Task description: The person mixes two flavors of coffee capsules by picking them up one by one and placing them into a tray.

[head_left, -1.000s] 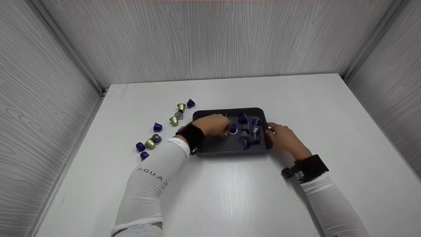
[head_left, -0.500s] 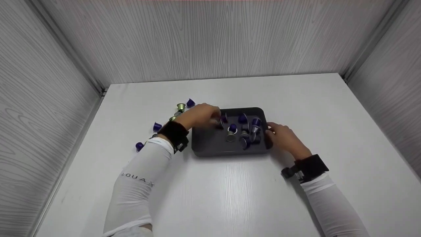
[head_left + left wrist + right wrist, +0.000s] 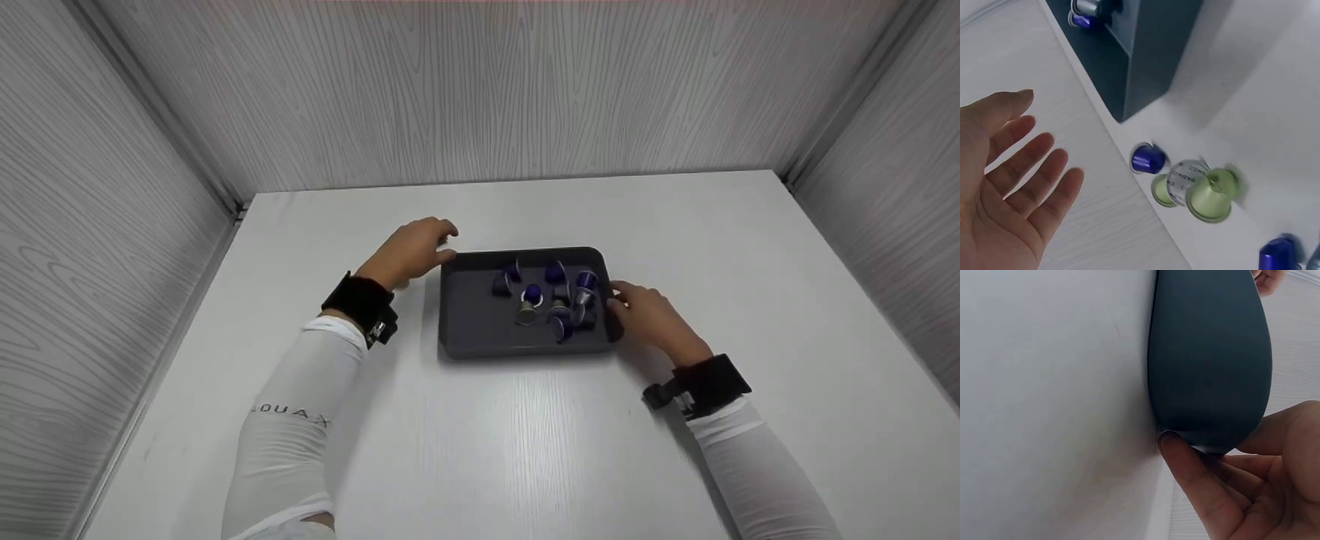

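Note:
A dark grey tray (image 3: 480, 349) stands on the white table with several coffee capsules inside. Blue capsules (image 3: 555, 271) gather in its right half; a gold-green capsule (image 3: 527, 312) lies near the middle. My right hand (image 3: 651, 321) grips the tray's right end, thumb and fingers around its wall. My left hand (image 3: 411, 249) is raised beside the tray's far left corner, holding nothing, fingers spread in the left wrist view. Below it, that view shows a blue capsule (image 3: 1148, 158), a green capsule (image 3: 1210, 198) and a capsule with a printed silver lid (image 3: 1184, 181) close together on the table.
More blue capsules (image 3: 1278, 256) lie on the table at the edge of the left wrist view; in the head view the left hand and arm hide the loose capsules. A pale wood-grain panel (image 3: 510, 90) rises behind the table, with side panels left and right.
My left hand has let go of a green capsule inside the tray, then moved left and away, out over the loose capsules. The right hand stays at the tray's end.

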A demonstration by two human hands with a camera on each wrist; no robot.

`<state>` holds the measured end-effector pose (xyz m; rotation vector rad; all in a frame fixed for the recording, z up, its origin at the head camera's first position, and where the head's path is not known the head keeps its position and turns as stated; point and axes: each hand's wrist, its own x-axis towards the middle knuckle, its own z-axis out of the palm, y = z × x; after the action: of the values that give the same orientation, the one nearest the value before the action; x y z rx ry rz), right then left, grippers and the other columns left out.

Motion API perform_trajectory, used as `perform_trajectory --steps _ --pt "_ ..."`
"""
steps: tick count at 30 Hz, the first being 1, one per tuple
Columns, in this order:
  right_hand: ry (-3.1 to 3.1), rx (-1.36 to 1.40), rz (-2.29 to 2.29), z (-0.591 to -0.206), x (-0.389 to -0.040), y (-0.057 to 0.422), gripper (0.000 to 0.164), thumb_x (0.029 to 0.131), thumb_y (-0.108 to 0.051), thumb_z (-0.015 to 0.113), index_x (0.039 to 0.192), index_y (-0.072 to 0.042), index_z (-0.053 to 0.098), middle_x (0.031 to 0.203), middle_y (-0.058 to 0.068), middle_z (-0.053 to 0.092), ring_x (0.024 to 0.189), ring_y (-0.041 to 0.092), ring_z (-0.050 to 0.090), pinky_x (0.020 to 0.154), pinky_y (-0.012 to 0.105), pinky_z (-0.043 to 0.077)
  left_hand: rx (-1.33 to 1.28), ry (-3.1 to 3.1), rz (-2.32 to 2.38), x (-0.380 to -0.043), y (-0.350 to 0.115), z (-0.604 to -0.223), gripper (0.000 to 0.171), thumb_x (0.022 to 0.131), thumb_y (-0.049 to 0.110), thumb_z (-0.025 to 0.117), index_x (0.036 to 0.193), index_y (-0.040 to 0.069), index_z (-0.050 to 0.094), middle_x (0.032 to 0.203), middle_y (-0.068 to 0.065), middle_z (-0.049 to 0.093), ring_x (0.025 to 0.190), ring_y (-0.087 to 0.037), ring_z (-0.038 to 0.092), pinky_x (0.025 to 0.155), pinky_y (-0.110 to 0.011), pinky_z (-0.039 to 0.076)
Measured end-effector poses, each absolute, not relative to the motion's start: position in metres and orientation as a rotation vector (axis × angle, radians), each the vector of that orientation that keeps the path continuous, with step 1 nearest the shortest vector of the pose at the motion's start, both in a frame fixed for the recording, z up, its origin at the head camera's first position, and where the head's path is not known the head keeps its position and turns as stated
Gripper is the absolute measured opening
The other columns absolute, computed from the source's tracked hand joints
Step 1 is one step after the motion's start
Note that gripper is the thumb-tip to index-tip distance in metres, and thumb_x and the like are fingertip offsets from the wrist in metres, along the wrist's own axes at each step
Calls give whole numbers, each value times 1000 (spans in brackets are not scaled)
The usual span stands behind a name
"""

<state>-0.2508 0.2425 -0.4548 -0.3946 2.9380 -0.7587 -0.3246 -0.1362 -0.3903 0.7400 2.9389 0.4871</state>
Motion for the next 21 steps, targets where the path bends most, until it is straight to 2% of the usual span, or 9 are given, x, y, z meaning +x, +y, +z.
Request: perform_trajectory --steps 7,15,21 --pt "2943 -392 -752 -454 -252 242 42 102 -14 46 140 4 47 122 29 60 110 43 58 95 56 43 636 2974 459 -329 -154 -397 61 94 28 66 144 0 44 142 -22 46 131 -36 44 109 -45 34" --pt "2943 -388 -756 -456 -251 242 42 102 -15 46 140 4 47 123 28 60 110 43 58 95 55 43 467 2895 508 -330 -170 -407 91 92 44 65 155 0 16 157 -23 21 143 -39 24 114 -48 23" --pt "2938 -386 -751 -455 -250 242 43 102 -15 46 141 4 46 125 29 59 112 44 57 96 56 43 330 2870 488 -332 -174 -418 94 93 48 62 154 -5 12 157 -26 20 141 -41 25 113 -49 24"
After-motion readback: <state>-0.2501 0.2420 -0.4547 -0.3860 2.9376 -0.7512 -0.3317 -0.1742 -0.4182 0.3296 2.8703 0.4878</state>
